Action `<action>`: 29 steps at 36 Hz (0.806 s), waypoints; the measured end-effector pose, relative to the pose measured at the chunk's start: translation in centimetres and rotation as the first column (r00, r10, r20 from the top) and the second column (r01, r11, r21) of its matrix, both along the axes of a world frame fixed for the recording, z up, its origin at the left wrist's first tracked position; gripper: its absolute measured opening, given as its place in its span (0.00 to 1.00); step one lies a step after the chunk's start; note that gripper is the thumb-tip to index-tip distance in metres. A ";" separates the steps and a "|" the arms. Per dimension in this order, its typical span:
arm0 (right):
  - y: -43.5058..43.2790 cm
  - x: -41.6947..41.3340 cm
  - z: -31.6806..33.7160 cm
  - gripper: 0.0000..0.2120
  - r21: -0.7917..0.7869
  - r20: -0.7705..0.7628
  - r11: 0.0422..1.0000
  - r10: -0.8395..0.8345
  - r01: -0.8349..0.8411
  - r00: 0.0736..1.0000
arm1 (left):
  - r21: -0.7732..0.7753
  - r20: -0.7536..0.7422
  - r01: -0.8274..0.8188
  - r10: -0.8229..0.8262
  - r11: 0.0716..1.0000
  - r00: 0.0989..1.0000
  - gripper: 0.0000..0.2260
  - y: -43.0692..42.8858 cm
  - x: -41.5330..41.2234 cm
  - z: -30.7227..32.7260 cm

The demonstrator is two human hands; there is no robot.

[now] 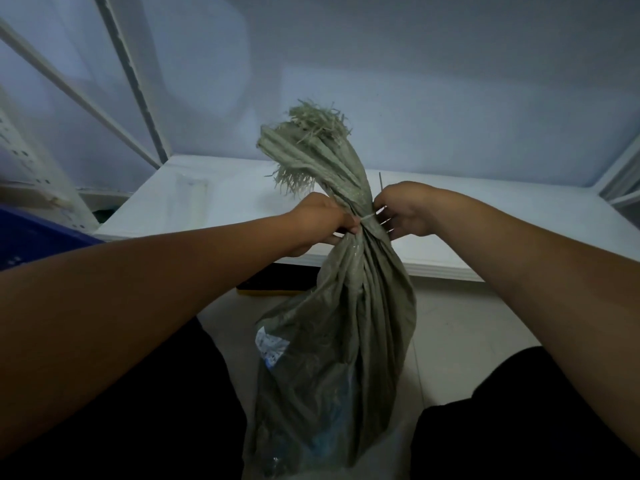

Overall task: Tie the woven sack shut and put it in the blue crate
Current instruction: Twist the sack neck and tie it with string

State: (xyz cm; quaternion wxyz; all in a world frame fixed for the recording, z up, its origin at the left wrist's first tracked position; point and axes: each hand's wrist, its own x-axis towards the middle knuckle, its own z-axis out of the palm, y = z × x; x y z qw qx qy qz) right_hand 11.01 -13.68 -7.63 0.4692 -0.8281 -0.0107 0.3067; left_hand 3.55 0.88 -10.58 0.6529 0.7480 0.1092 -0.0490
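A grey-green woven sack (339, 341) stands upright on the floor between my knees, its neck gathered and its frayed mouth (311, 129) sticking up. A thin pale tie (369, 216) runs around the neck. My left hand (323, 220) grips the neck and one end of the tie on the left. My right hand (403, 209) pinches the other end on the right, and a thin tail of it pokes up above the fingers. Something blue and white shows through the sack's lower part. The blue crate (31, 237) is at the left edge, partly cut off.
A low white platform (214, 202) lies just behind the sack, with white frame posts (138, 81) at the left and right. A dark flat object with a yellow edge (273, 284) lies under the platform's front. The floor is pale tile (457, 323).
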 end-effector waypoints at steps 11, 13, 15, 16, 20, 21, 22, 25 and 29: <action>-0.4 1.0 -1.0 0.16 -0.044 -0.007 0.995 0.084 -0.085 0.996 | 0.037 -0.017 0.006 -0.005 0.999 1.000 0.09 0.4 0.1 0.1; -0.5 0.9 -0.8 0.15 -0.088 -0.015 0.985 0.147 -0.148 0.989 | 0.071 -0.011 0.011 -0.010 0.997 1.000 0.10 0.5 0.2 0.0; -0.5 0.8 -0.9 0.16 -0.096 -0.016 0.981 0.166 -0.167 0.986 | 0.101 0.006 0.025 -0.026 0.995 1.000 0.10 0.3 0.1 0.0; -0.5 0.8 -1.0 0.16 -0.102 -0.012 0.979 0.177 -0.177 0.984 | 0.113 0.012 0.033 -0.035 0.993 0.999 0.10 0.2 0.1 0.0; -0.7 0.4 -1.0 0.22 -0.046 -0.051 0.981 0.185 -0.187 0.981 | 0.114 -0.002 0.071 -0.071 0.991 0.997 0.07 0.0 -0.1 -0.1; -0.6 0.2 -0.8 0.21 -0.012 -0.082 0.981 0.194 -0.196 0.978 | 0.114 -0.004 0.081 -0.081 0.990 0.997 0.06 -0.1 -0.1 -0.1; -0.7 0.0 -0.7 0.21 0.032 -0.091 0.979 0.203 -0.201 0.975 | 0.120 -0.003 0.090 -0.090 0.989 0.996 0.05 0.0 -0.1 -0.1; -0.9 -0.4 -0.3 0.17 0.217 -0.164 0.965 0.184 -0.146 0.969 | 0.173 0.007 0.098 -0.101 0.980 0.995 0.07 0.1 0.0 -0.1; -0.8 -0.3 -0.3 0.08 0.266 -0.176 0.950 0.213 -0.162 0.961 | 0.219 0.027 0.049 -0.056 0.975 0.998 0.07 0.3 0.2 -0.2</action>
